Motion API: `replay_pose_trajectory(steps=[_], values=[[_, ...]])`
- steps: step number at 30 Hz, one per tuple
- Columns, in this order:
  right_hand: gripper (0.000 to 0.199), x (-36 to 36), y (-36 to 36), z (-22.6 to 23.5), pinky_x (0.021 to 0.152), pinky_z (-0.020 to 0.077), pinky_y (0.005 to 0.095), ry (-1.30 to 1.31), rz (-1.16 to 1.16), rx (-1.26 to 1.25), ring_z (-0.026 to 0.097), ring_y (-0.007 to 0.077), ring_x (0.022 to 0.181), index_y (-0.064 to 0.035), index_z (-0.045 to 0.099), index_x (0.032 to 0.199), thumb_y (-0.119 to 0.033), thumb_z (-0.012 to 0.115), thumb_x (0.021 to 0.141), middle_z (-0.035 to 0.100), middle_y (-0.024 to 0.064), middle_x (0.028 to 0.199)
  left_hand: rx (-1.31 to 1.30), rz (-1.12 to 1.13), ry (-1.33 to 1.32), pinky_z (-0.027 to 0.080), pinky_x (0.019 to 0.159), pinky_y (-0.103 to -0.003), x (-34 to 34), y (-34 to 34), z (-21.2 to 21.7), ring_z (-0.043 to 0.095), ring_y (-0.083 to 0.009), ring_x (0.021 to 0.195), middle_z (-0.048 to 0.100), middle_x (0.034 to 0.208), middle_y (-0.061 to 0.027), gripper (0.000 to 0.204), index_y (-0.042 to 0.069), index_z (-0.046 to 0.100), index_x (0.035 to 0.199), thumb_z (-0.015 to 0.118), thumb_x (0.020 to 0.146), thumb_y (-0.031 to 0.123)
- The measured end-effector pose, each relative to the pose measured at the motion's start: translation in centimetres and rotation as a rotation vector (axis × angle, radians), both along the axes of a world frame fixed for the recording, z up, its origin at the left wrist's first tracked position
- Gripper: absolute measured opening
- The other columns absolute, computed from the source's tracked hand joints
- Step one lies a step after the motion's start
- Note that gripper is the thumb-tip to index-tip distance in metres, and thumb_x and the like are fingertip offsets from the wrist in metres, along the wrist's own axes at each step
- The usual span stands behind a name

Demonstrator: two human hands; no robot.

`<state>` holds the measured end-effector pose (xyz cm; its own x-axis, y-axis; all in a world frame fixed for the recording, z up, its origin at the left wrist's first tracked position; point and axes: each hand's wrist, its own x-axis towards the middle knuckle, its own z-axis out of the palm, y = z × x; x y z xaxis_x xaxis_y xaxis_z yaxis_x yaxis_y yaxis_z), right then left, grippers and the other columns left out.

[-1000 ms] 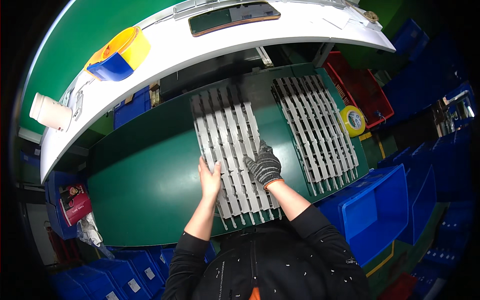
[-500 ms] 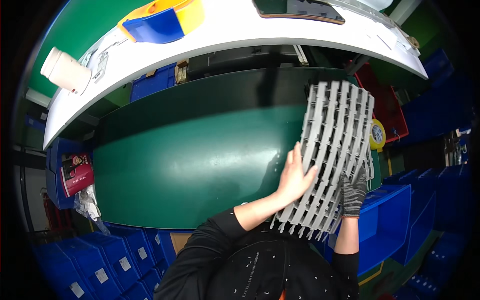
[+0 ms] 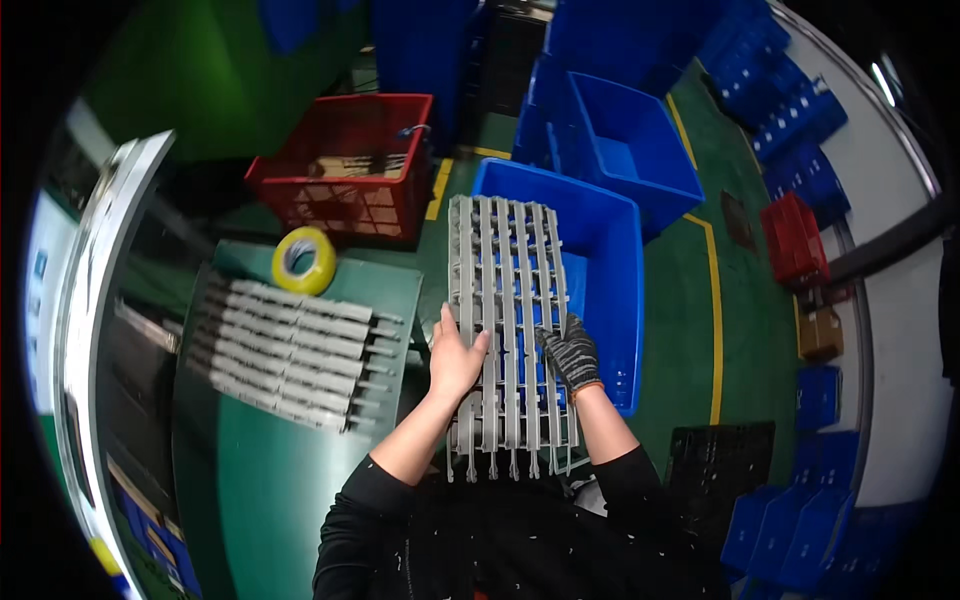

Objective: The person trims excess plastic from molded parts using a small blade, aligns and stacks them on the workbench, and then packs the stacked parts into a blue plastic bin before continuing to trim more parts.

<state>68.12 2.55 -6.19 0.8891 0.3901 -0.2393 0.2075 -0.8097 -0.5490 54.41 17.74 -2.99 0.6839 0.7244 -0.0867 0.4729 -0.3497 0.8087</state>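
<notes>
A bundle of long grey slatted plastic strips (image 3: 508,290), joined side by side, is held up in front of me. My bare left hand (image 3: 458,352) grips its left edge, thumb over the top face. On the right edge, my right hand (image 3: 572,355) in a dark striped knit glove closes on it, the fingertips partly hidden among the slats. The far part of the bundle overlaps a large blue bin (image 3: 610,260). A second grey slatted bundle (image 3: 290,350) lies on the green table (image 3: 255,480) to the left, out of reach of either hand.
A roll of yellow tape (image 3: 304,261) rests at the table's far end. Beyond it stands a red crate (image 3: 345,215) with parts inside. Another blue bin (image 3: 630,150) is farther off. On the right, green floor (image 3: 670,330) carries yellow lines, with a black crate (image 3: 720,460) and blue bins.
My view has turned right, from the table to the bins. Both hands have carried the slatted bundle off the table to the blue bin, uncovering another bundle on the table.
</notes>
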Motion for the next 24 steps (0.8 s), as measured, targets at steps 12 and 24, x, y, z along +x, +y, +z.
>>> replay_pose_trajectory(steps=[12,24], values=[[0.078,15.8,-4.8,-17.0,0.092,0.0387,0.04,0.305,-0.279,-0.193,0.049,0.0379,0.107,0.0044,0.046,0.119,-0.054,0.059,0.069,0.052,0.0248,0.115,-0.256,-0.235,0.379,0.034,0.098,-0.037,20.7,-2.3,-19.9,0.041,-0.0377,0.116,0.042,0.123,-0.0293,0.081,-0.008,0.024,0.131,0.063,0.074,0.034],[0.076,16.0,-2.7,-24.6,0.099,0.0326,0.0385,0.14,-0.308,-0.453,0.043,0.0339,0.116,0.0036,0.041,0.124,-0.054,0.052,0.075,0.044,0.0241,0.125,-0.138,-0.252,0.557,0.027,0.102,-0.038,21.8,-4.0,-29.3,0.033,-0.0382,0.119,0.035,0.126,-0.0253,0.083,-0.006,0.021,0.131,0.069,0.07,0.025]])
